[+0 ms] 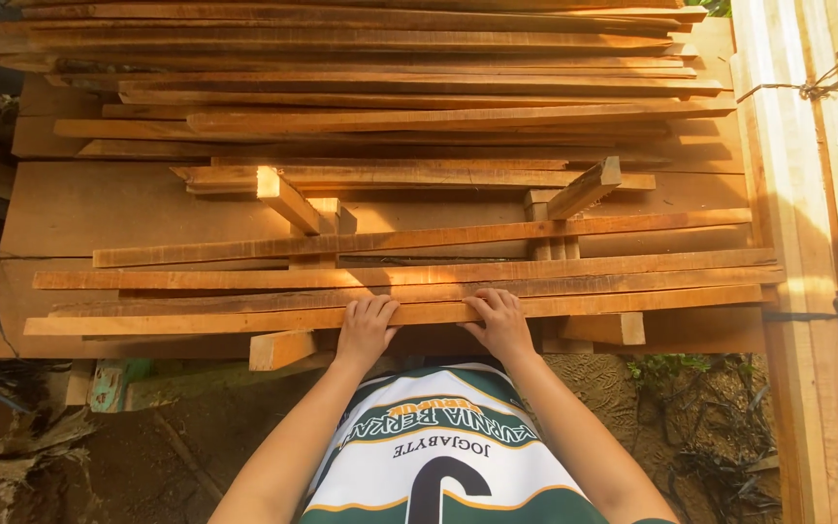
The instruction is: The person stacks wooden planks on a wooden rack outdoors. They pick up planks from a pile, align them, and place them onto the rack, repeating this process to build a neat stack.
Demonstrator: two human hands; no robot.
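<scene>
Grasping the nearest slat, left hand and right hand; four slats.

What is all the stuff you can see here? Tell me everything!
slats: many, orange-brown, lying crosswise in a loose pile
nearest slat: one, orange-brown, front edge of the pile
boards: several, brown, flat under the slats
blocks: a few, pale brown, propping the slats
planks: a bundle, pale yellow, right side, bound with wire
ground: dark soil with debris, below the pile
shirt: one, white and green, bottom middle
left hand: grip on the nearest slat
right hand: grip on the same slat
</scene>
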